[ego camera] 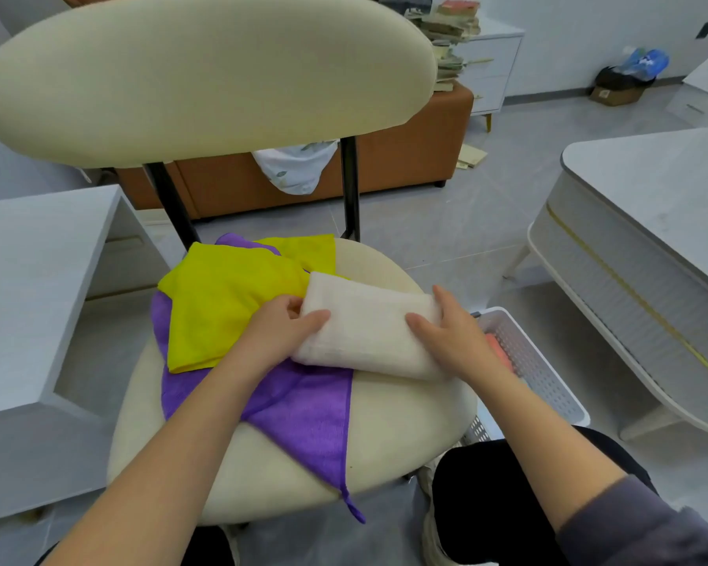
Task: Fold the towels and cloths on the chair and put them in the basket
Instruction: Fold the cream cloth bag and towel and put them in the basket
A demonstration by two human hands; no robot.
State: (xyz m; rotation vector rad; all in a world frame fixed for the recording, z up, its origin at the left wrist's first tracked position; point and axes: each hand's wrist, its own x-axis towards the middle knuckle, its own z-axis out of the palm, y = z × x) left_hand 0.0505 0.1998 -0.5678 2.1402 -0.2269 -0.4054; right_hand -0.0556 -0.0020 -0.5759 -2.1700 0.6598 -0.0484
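Observation:
A folded cream towel (364, 324) lies on the seat of the cream chair (405, 435). My left hand (279, 332) grips its left end, thumb on top and fingers underneath. At its right end my right hand (446, 332) holds it the same way. Left of the towel a yellow cloth (221, 304) lies loosely spread over a purple cloth (303, 414), whose corner hangs off the seat's front edge. The white perforated basket (536, 369) stands on the floor to the right of the chair, with something pink-orange (499, 353) inside it.
A white desk (29, 279) stands close on the left and a white table (646, 247) on the right. Behind the chair's backrest (205, 75) is an orange-brown sofa (405, 157). My knees in black trousers (491, 504) are by the chair's front.

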